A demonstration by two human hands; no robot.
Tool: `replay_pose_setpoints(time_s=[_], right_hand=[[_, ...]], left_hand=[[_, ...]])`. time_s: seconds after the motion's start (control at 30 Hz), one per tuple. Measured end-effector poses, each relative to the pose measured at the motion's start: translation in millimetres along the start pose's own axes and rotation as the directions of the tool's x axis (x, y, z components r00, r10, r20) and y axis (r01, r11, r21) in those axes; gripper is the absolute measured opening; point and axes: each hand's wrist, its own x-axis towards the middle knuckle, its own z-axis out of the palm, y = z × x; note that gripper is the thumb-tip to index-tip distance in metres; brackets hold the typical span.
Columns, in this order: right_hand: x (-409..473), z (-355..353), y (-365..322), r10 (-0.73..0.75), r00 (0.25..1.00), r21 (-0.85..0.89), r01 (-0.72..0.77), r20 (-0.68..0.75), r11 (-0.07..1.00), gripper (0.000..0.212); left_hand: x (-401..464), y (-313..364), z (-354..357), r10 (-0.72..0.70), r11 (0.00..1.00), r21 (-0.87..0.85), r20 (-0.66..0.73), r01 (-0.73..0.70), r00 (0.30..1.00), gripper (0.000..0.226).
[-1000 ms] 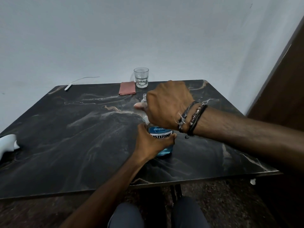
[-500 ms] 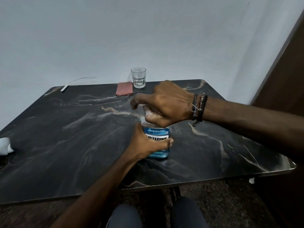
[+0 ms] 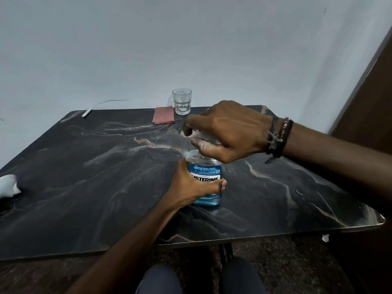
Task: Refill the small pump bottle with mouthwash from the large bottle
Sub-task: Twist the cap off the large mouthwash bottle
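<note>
The large mouthwash bottle [image 3: 204,170], clear with blue liquid and a blue label, stands upright on the dark marble table [image 3: 84,177]. My left hand [image 3: 191,187] grips its lower body from the left. Just above its top, my right hand [image 3: 231,130] curls its fingers round a pale, translucent object [image 3: 206,136]. I cannot tell whether this is the cap or the small pump bottle. The large bottle's neck is hidden behind that hand.
An empty drinking glass [image 3: 182,101] and a folded red cloth [image 3: 163,115] sit at the table's far edge. A white cable end [image 3: 87,113] lies at the far left corner, and a white object [image 3: 8,184] at the left edge. A brown panel [image 3: 371,92] stands on the right.
My right hand has turned at the bottle's top and risen a little, with its fingers now reaching leftwards. The left hand keeps its grip on the bottle.
</note>
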Motion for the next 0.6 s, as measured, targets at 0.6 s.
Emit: replay_pose_setpoints(time_s=[0.6], right_hand=[[-16,-30,28,0.006,0.995,0.506,-0.056,0.101,0.861,0.046]], left_hand=[[-7,8,0,-0.057,0.998,0.02,-0.009,0.057,0.998,0.043]])
